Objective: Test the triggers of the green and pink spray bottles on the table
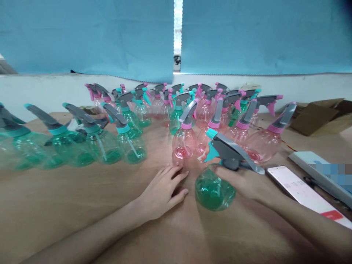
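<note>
My left hand point(162, 190) rests on the table with its fingers spread and nothing in it, just in front of a clear pink spray bottle point(183, 143). To its right, my right hand point(233, 178) is wrapped round the neck of a green spray bottle point(215, 190) with a grey and teal trigger head, tilted, its nozzle pointing up and left. The grip of the fingers is partly hidden behind the bottle. Several pink bottles stand directly behind it. On the left, several green bottles point(132, 145) with teal collars form a row.
Further back, more pink and green spray bottles point(177, 115) stand together on the wooden table point(96, 205). A phone point(299, 187) and a white box point(316, 168) lie at the right. Behind them is a brown cardboard box point(316, 115). Blue cloth point(90, 36) hangs at the back.
</note>
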Demonstrator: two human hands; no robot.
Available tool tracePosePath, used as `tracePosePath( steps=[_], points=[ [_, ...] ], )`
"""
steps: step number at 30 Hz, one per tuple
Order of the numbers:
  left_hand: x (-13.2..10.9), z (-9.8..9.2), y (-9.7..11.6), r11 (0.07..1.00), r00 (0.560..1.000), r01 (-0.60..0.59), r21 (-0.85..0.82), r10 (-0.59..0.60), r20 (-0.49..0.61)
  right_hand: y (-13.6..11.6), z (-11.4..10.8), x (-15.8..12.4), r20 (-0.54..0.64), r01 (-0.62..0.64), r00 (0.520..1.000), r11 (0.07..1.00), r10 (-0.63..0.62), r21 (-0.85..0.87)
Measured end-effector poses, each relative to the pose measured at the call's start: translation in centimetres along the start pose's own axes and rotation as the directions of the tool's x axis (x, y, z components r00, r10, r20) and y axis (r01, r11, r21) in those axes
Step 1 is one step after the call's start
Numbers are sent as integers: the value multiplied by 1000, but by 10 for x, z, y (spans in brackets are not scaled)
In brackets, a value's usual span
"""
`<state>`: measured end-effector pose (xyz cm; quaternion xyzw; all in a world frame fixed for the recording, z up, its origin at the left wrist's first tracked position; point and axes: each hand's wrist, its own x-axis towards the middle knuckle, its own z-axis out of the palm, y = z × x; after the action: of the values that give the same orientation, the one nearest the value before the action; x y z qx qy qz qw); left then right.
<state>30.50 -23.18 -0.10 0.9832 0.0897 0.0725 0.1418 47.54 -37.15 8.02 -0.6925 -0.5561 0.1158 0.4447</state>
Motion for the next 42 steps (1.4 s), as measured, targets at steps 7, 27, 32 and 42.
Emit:
tracePosePath(
  steps=[7,27,32,42],
  points=[
    [0,1,0,1000,1000,-2,-9,2,-12,-8,3,4,25,-56,998,988,53,143],
    [0,0,1,1000,1000,-1,21,1,10,7,8,-1,-42,-29,999,999,31,38],
    [0,0,1,1000,1000,5,21,-5,16,-1,4,3,-5,-50,999,998,50,42],
    [0,0,0,1000,1000,-1,30,1,6,-4,6,3,-19,-80,996,994,82,79]
  ],
)
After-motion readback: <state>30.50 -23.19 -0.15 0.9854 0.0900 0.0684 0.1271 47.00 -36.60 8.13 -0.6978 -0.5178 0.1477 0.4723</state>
